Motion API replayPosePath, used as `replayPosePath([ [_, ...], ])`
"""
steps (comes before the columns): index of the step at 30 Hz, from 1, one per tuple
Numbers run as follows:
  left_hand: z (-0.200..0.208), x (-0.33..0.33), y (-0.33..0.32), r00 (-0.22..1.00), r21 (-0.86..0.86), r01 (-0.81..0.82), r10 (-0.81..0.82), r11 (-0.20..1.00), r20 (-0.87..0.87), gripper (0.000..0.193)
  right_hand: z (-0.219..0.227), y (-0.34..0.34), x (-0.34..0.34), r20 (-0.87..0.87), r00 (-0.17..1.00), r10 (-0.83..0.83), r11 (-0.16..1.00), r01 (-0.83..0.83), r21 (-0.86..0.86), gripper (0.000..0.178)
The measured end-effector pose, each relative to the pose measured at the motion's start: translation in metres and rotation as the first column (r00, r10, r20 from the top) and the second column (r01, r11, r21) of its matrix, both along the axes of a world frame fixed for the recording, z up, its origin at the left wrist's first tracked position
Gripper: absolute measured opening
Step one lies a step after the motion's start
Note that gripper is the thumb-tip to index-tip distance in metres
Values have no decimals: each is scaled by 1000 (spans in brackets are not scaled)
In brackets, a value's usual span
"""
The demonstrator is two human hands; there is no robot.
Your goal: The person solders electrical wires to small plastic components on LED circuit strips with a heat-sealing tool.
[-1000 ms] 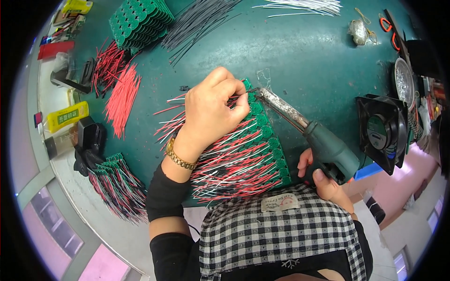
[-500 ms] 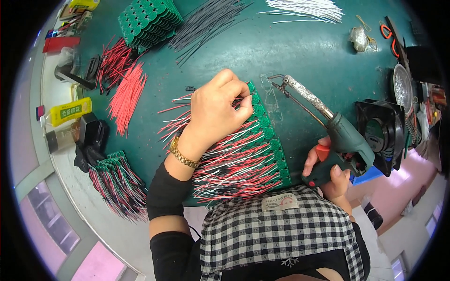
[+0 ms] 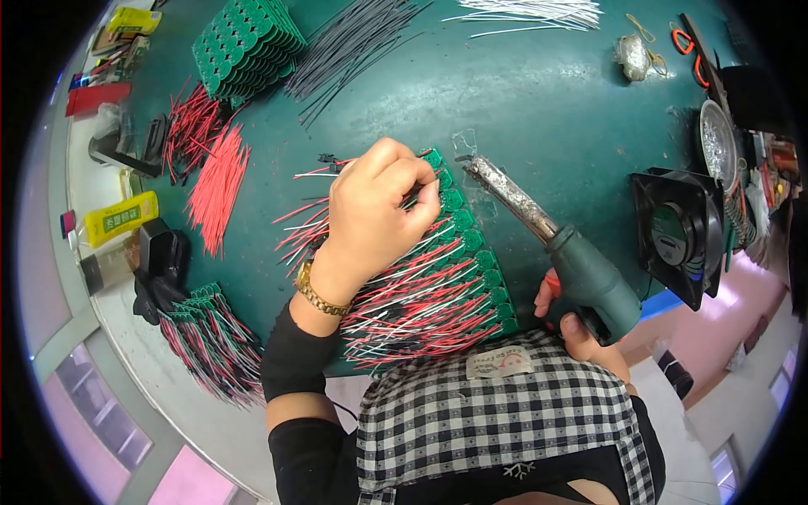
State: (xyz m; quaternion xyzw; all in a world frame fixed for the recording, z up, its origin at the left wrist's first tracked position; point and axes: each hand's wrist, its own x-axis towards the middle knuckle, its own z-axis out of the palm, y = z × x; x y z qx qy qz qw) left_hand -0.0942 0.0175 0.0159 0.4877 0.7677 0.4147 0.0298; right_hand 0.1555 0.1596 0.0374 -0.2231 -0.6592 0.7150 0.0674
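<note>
My left hand (image 3: 383, 206), a gold watch on its wrist, is closed in a pinch over the upper end of a green circuit board panel (image 3: 490, 276). A thin wire seems to be between thumb and forefinger, mostly hidden by them. Red, white and black wires (image 3: 412, 307) fan out leftward from the panel's pads. Fingers of my right hand (image 3: 581, 337) wrap the handle of a green soldering gun (image 3: 593, 286) with a red trigger. Its crusted metal barrel points up-left, the tip right of the panel's upper end and apart from it.
Stacked green boards (image 3: 246, 52), grey wires (image 3: 353, 50), white wires (image 3: 530, 14) and red wires (image 3: 217, 189) lie farther off. A black fan (image 3: 678, 237) and a round metal dish (image 3: 718, 145) stand at right. A finished-looking wired bundle (image 3: 215, 341) hangs over the left table edge.
The soldering gun has swung left and a little lower with my right hand, its tip now nearer the panel. My left hand keeps its pinch; the whole view has shifted slightly.
</note>
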Motion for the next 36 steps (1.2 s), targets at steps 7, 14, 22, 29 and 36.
replayPosePath([
  [7, 1, 2, 2, 999, -73, -31, 29, 997, -20, 12, -3, 5, 0, 17, 997, 78, 995, -79, 69, 16],
  [14, 1, 3, 7, 997, -59, -78, 78, 995, 9, 12, -1, 9, -4, 35, 989, 147, 973, -151, 177, 14],
  [22, 3, 1, 6, 994, -83, -102, 106, 991, 36, 10, -6, 5, 1, 40, 983, 179, 958, -183, 222, 14],
  [29, -2, 3, 11, 990, -84, -94, 101, 992, 94, 8, 1, -4, 4, 79, 981, -177, 974, 186, -133, 80],
  [36, -1, -3, -2, 997, -66, -82, 82, 994, -9, 9, 8, -10, -22, -9, 973, -230, 939, 220, -263, 75],
])
